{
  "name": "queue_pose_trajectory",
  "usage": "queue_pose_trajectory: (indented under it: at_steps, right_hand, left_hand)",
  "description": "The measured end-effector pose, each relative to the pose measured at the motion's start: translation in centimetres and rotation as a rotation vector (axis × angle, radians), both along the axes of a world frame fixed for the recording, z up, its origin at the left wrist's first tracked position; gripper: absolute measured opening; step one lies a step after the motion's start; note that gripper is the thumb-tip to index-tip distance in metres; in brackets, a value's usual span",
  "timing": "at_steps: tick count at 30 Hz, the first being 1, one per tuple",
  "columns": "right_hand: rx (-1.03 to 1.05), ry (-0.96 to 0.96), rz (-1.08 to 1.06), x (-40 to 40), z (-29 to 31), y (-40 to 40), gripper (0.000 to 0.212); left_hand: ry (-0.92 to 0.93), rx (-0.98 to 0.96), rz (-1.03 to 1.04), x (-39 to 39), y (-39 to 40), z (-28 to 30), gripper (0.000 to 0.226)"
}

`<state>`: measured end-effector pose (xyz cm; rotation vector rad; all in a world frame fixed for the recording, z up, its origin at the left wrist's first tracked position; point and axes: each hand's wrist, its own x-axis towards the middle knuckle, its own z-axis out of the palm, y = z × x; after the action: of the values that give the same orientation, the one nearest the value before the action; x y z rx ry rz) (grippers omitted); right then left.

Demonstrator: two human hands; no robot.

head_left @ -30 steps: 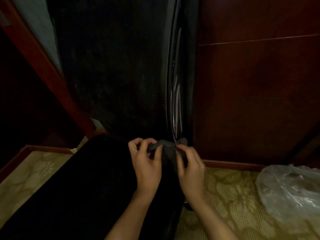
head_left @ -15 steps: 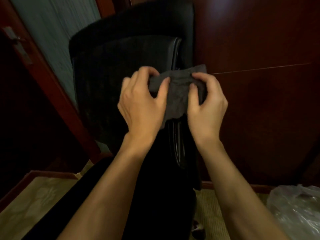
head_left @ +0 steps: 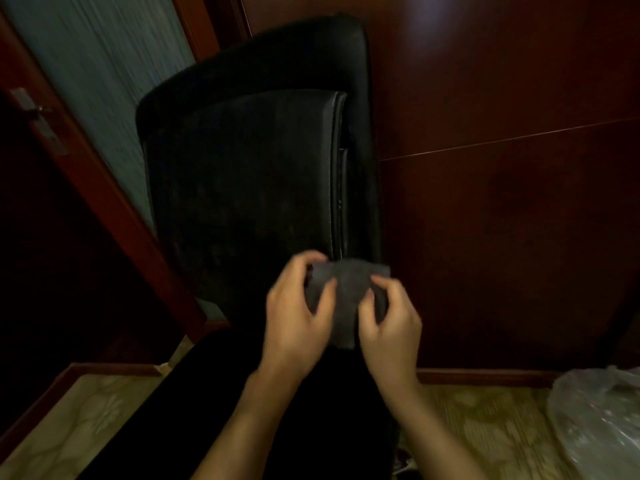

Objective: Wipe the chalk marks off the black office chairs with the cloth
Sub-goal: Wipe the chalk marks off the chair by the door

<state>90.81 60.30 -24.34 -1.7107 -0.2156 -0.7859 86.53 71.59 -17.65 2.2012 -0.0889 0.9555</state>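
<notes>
one black office chair (head_left: 249, 174), backrest upright against the wood panelling; faint pale smudges show low on its dim fabric, so wiping looks unfinished. one grey cloth (head_left: 346, 299), bunched, held in front of the backrest's lower right edge. left hand (head_left: 298, 323) and right hand (head_left: 388, 327), fingers curled, each pinching one side of it.

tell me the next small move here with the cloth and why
Probably press the cloth flat against the lower chair back and begin a stroke. Both the left hand and the right hand pinch it bunched in front of the chair, near the backrest's right seam. Chalk marks are too dim to locate, so where to start is uncertain.
</notes>
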Motion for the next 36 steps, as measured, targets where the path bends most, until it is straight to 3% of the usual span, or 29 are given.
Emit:
queue_pose_trajectory:
  at_steps: [3,10,13,16,22,25,31,36]
  right_hand:
    - [0.008,0.147,0.035,-1.0,-2.0,0.1,0.013]
    - [0.06,-0.213,-0.022,2.7,10.2,-0.9,0.019]
    - [-0.002,-0.199,-0.05,3.8,11.8,0.1,0.022]
    - [-0.005,-0.179,-0.063,3.0,7.9,1.1,0.027]
    - [0.05,-0.025,-0.07,0.1,1.2,1.3,0.03]
    - [0.024,-0.09,-0.03,1.1,3.6,0.4,0.029]
    - [-0.067,-0.191,-0.036,4.4,14.2,0.3,0.028]
    - [-0.1,-0.131,-0.107,3.2,10.2,0.7,0.033]
  left_hand:
    - [0.042,-0.035,0.039,-0.6,-0.7,-1.9,0.03]
    - [-0.435,-0.013,0.156,2.4,-1.7,7.2,0.025]
    - [-0.406,0.129,0.185,3.6,-1.3,8.5,0.025]
    - [-0.313,0.256,0.189,3.2,-0.9,5.1,0.02]
    - [-0.214,0.173,0.1,0.9,-1.2,-0.9,0.022]
    - [-0.289,0.239,0.113,1.6,-0.9,0.6,0.023]
    - [-0.428,0.31,0.175,5.0,-1.0,9.5,0.024]
    - [-0.37,0.374,0.152,4.8,-0.2,7.7,0.023]
